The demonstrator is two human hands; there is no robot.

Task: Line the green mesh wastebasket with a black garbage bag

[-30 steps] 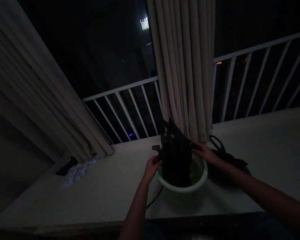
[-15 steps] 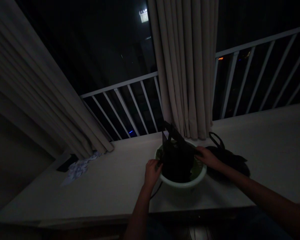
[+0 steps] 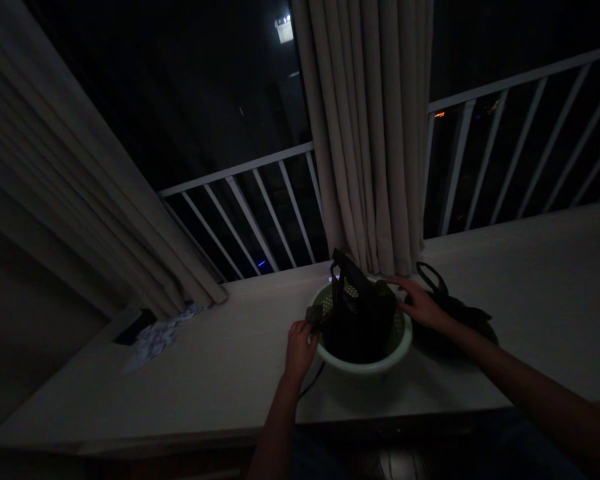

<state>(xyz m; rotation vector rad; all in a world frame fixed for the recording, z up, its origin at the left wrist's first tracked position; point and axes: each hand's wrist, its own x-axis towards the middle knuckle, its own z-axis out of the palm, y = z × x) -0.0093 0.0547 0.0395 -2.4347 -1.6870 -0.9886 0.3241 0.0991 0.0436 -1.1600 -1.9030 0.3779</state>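
A round pale green basket [image 3: 367,363] stands on a white table [image 3: 220,373]. A black fabric bag [image 3: 357,320] fills the basket, its handle sticking up at the back. My left hand [image 3: 301,345] is closed on the bag's edge at the basket's left rim. My right hand [image 3: 420,303] rests on the right rim with its fingers bent over the bag's top edge. The scene is dim.
A second dark bag [image 3: 455,313] with a loop handle lies on the table right of the basket. A beige curtain [image 3: 375,133] hangs just behind. White railing [image 3: 260,207] runs along the back. Patterned cloth [image 3: 157,337] and a dark flat object [image 3: 130,330] lie at far left.
The black bag has been lowered from standing tall above the basket to sitting down inside it. Both hands moved down with it to the rim.
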